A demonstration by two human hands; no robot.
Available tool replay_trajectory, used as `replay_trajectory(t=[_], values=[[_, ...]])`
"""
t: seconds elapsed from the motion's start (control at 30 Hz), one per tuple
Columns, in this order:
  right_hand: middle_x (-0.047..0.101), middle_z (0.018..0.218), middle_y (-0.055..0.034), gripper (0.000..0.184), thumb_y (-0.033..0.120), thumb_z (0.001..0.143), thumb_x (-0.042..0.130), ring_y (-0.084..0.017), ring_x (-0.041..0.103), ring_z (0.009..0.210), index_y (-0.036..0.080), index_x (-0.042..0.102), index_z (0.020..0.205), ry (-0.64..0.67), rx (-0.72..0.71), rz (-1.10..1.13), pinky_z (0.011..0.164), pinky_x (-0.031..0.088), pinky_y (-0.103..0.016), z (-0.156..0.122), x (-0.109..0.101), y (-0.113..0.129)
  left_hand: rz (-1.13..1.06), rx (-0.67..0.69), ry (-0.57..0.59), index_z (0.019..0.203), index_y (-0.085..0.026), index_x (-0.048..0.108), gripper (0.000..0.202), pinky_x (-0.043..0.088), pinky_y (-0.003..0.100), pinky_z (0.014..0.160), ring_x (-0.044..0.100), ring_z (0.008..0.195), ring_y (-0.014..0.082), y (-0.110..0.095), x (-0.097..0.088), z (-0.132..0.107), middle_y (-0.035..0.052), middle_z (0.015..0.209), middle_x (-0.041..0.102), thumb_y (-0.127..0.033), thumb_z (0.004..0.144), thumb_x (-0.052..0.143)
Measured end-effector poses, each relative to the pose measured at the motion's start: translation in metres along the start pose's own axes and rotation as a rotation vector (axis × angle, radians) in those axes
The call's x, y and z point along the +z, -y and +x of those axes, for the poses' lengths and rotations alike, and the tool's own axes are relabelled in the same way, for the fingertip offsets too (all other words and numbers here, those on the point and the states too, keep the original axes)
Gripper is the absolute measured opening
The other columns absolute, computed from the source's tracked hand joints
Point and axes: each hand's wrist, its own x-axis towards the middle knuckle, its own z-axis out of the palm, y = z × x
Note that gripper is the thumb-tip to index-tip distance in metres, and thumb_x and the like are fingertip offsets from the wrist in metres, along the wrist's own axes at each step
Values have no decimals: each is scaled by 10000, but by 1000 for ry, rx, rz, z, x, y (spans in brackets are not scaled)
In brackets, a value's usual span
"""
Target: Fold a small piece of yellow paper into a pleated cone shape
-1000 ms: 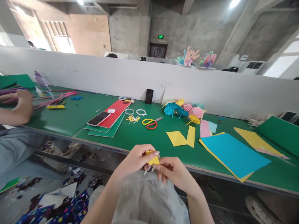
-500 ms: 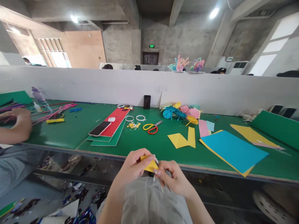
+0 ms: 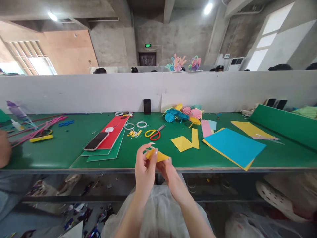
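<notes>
A small folded piece of yellow paper (image 3: 160, 156) is held up between my two hands, just above the table's front edge. My left hand (image 3: 145, 168) pinches its left side, with the thumb lying on top. On the right, my right hand (image 3: 170, 173) grips the paper from below; those fingers are partly hidden and blurred. Beyond my hands lie scissors (image 3: 155, 133) with one yellow and one red handle. Right of the scissors are a yellow paper square (image 3: 181, 143) and a yellow strip (image 3: 195, 138).
Blue sheets (image 3: 235, 147) lie over yellow paper at right. Paper umbrellas (image 3: 174, 115) cluster near the white partition (image 3: 111, 92). A phone (image 3: 96, 141) rests on red and green boards at left, near pink pipe cleaners (image 3: 47, 127). Another person's arm (image 3: 3, 150) shows far left.
Both hands have risen with the yellow paper, from over my lap to the table's edge. My right hand has shifted under the paper. The view has turned slightly right.
</notes>
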Motion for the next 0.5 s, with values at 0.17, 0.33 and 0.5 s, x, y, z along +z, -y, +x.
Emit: replay_trajectory(t=[0.17, 0.33, 0.5], values=[[623, 756, -60, 515, 655, 808, 476, -197, 580, 763, 161, 597, 728, -289, 9, -10, 695, 490, -288, 15, -12, 9, 147, -44, 390, 1321, -246, 287, 551, 464, 238, 592, 601, 721, 146, -9, -24, 3, 29, 907, 610, -383, 850, 536], [531, 504, -9, 512, 600, 870, 422, -150, 530, 512, 179, 509, 592, -223, 28, -70, 561, 444, -269, 11, -23, 27, 554, 167, 269, 1004, -232, 494, 217, 382, 212, 568, 479, 630, 106, -20, -51, 1, -39, 716, 485, -351, 839, 570], [527, 517, 9, 471, 481, 935, 399, -108, 478, 494, 182, 428, 573, -55, -38, -288, 515, 369, -233, -1, -23, 33, 689, 184, 459, 799, -212, 428, 219, 335, 212, 555, 403, 612, 102, -24, -44, -6, -51, 695, 421, -396, 855, 532]])
